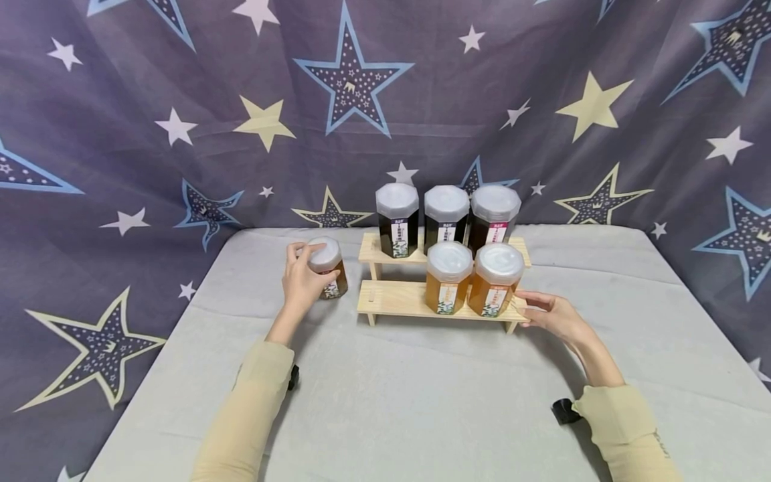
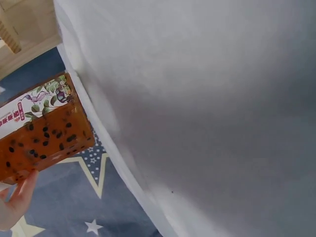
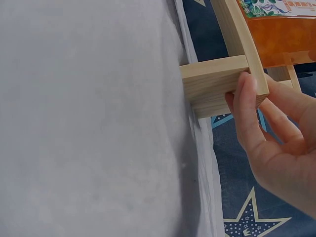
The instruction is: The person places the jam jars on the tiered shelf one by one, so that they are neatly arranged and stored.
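Note:
My left hand grips an octagonal jar with a whitish lid, left of the wooden two-tier stand. In the left wrist view this jar shows amber contents with black seeds and a plant-printed label; fingers lie along its side. My right hand pinches the right end of the stand's lower shelf, with thumb and fingers around the board's corner above its leg. On that shelf, towards the right, stand two amber jars.
Three dark jars stand in a row on the upper shelf. A grey cloth covers the table. Behind and beside it hangs a star-patterned curtain.

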Available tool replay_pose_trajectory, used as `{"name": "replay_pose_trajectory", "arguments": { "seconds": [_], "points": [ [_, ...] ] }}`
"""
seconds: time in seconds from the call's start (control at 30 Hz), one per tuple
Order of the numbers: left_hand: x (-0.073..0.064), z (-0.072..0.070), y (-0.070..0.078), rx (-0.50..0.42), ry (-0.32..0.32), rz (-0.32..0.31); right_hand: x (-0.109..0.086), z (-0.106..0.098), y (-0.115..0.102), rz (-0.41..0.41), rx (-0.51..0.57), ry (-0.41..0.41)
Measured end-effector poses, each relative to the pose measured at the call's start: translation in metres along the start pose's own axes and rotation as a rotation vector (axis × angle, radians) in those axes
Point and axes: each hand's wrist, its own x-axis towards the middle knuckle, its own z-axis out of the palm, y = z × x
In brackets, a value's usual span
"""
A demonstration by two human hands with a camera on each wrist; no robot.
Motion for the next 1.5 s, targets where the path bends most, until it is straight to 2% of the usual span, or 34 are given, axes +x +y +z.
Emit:
{"name": "replay_pose_trajectory", "arguments": {
  "seconds": [0.6, 0.97, 1.3, 1.5],
  "points": [
    [-0.012, -0.018, 0.028, -0.032, 0.041, -0.011, 0.000, 0.001, 0.000, 0.007, 0.002, 0.003],
    [-0.016, -0.025, 0.044, -0.068, 0.083, 0.026, 0.000, 0.000, 0.000, 0.004, -0.004, 0.004],
    [-0.020, -0.032, 0.067, -0.099, 0.061, 0.037, 0.000, 0.000, 0.000, 0.003, -0.003, 0.001],
    [-0.023, -0.031, 0.079, -0.101, 0.050, 0.050, 0.000, 0.000, 0.000, 0.000, -0.004, 0.001]
  ]
}}
